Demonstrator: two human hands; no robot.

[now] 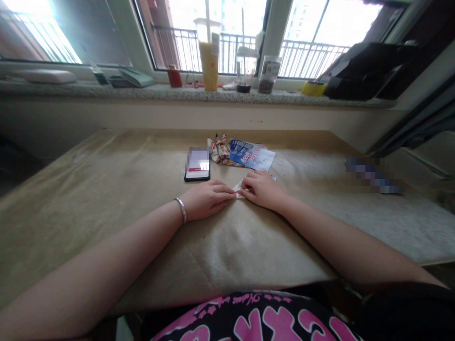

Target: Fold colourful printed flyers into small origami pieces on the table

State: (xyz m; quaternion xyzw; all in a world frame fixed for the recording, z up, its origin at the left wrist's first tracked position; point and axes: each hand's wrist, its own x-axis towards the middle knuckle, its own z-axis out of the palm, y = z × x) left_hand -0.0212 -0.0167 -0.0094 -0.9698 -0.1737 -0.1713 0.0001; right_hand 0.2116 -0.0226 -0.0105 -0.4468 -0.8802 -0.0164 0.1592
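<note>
A small folded piece of printed paper [239, 190] lies on the table between my two hands, white with some red on it. My left hand [208, 199], with a silver bracelet at the wrist, holds its left tip under closely set fingers. Bent fingers of my right hand [262, 189] grip the paper from the other side and cover much of it. Just beyond them are a stack of blue printed leaflets [250, 154] and some folded paper pieces [219, 149]. A phone [197, 165] with its screen lit lies past my left hand.
The table [142, 241] has a tan cover. A blurred bluish item [373, 176] lies at the right. On the granite sill [142, 94] stand a tall cup of yellow drink [209, 66], a red container [174, 76], a clear jar [269, 76] and a black bag [362, 71].
</note>
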